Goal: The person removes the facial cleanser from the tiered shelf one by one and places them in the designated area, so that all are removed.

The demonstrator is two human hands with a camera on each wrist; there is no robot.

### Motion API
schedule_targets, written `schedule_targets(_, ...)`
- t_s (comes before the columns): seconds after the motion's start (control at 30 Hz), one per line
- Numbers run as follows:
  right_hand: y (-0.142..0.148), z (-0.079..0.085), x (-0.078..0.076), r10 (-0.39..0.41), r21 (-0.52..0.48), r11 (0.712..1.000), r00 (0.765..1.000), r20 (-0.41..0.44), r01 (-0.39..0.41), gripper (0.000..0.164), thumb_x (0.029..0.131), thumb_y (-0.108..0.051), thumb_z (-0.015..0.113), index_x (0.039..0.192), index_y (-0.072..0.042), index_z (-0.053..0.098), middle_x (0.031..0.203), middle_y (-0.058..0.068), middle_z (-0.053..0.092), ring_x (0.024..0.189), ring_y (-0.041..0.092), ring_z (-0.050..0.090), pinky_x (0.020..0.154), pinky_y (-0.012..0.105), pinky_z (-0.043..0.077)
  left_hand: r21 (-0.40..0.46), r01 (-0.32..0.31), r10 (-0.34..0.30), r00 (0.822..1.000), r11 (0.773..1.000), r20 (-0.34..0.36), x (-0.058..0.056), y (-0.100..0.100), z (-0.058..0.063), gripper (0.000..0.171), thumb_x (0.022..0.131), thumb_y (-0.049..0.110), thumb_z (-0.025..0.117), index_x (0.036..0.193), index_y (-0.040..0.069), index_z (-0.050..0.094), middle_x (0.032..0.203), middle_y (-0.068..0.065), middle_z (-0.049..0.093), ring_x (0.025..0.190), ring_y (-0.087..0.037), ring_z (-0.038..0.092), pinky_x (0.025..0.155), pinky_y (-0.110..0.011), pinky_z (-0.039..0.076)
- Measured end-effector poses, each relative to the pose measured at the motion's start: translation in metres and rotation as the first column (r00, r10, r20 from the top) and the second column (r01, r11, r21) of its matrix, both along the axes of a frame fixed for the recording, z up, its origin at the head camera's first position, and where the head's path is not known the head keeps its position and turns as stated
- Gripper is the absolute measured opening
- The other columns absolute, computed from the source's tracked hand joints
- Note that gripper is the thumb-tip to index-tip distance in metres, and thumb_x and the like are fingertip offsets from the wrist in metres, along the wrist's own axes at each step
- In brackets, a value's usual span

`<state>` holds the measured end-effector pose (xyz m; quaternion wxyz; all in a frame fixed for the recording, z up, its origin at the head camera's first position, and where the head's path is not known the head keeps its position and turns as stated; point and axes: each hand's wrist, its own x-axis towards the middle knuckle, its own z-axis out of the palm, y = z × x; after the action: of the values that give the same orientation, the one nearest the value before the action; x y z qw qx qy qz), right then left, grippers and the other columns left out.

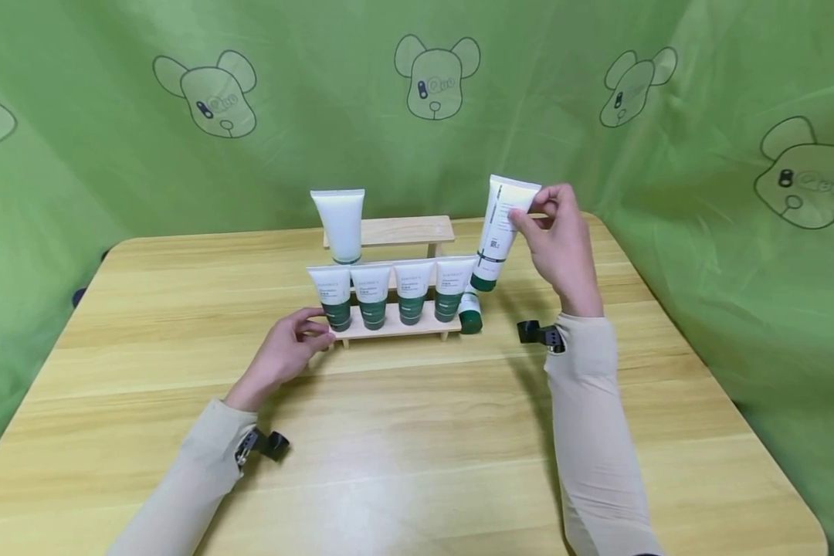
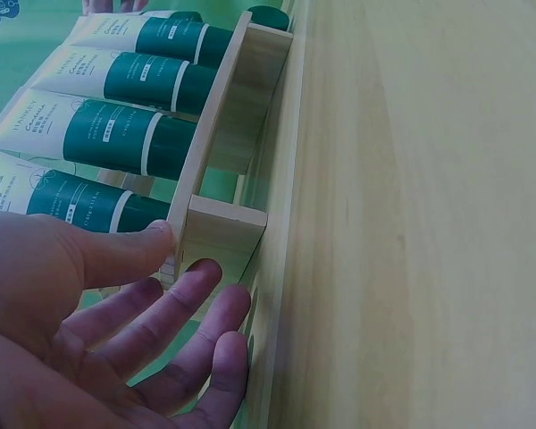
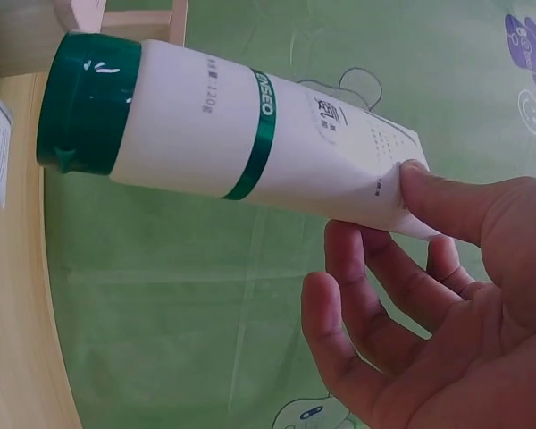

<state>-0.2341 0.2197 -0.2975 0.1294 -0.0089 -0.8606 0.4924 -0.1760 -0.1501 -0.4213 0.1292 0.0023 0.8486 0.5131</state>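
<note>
My right hand (image 1: pixel 561 243) pinches a white squeeze tube (image 1: pixel 503 228) near its flat top end, between thumb and fingertips. The tube hangs tilted, its green cap (image 3: pixel 89 105) lower, above the table at the right of a tiered wooden display stand (image 1: pixel 406 230). On the stand's front step (image 1: pixel 403 327) several smaller white-and-green tubes (image 1: pixel 411 292) stand in a row on their caps. One larger white tube (image 1: pixel 340 224) stands on the higher tier at the left. My left hand (image 1: pixel 288 347) grips the left end of the front step, thumb at its edge and fingers below.
Another white tube with a green cap (image 1: pixel 469 321) lies on the table beside the stand's right end, partly hidden. The wooden table (image 1: pixel 403 448) reaches back to a green curtain (image 1: pixel 320 108) printed with bear heads, which also hangs along both sides.
</note>
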Motion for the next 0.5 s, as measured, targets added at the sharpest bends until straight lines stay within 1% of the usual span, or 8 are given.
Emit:
schedule_targets(0.17,0.003,-0.003,-0.002,-0.003,-0.022,1.000,1.000,0.010,0.004,0.031,0.102,-0.026,0.063,0.120,-0.013,0.042,0.135,0.014,0.064,0.110,0.024,0.060,0.089,0.032,0.050,-0.001,0.003,-0.003,1.000,1.000,-0.009,0.001,-0.001,0.000,0.054,0.099,0.015,0.067,0.149,0.005,0.048,0.130,-0.021,0.066,0.111,-0.032,0.066,0.085,-0.037,0.055)
schedule_targets(0.37,0.007,-0.011,-0.008,-0.012,-0.024,1.000,0.999,0.030,0.013,0.031,0.103,-0.026,0.061,0.122,-0.011,0.041,0.130,0.015,0.064,0.097,0.019,0.058,0.078,0.026,0.048,0.002,-0.002,0.002,1.000,1.000,-0.011,0.000,-0.001,0.000,0.054,0.099,0.014,0.067,0.149,0.005,0.048,0.130,-0.021,0.066,0.111,-0.032,0.066,0.086,-0.037,0.055)
schedule_targets(0.5,0.012,-0.019,-0.013,-0.018,-0.027,0.999,0.998,0.054,0.019,0.032,0.104,-0.025,0.060,0.124,-0.010,0.041,0.127,0.015,0.064,0.095,0.019,0.059,0.078,0.025,0.050,-0.003,0.000,0.000,1.000,1.000,-0.009,0.000,0.000,0.000,0.055,0.099,0.014,0.067,0.149,0.005,0.048,0.130,-0.020,0.066,0.112,-0.032,0.065,0.086,-0.037,0.055)
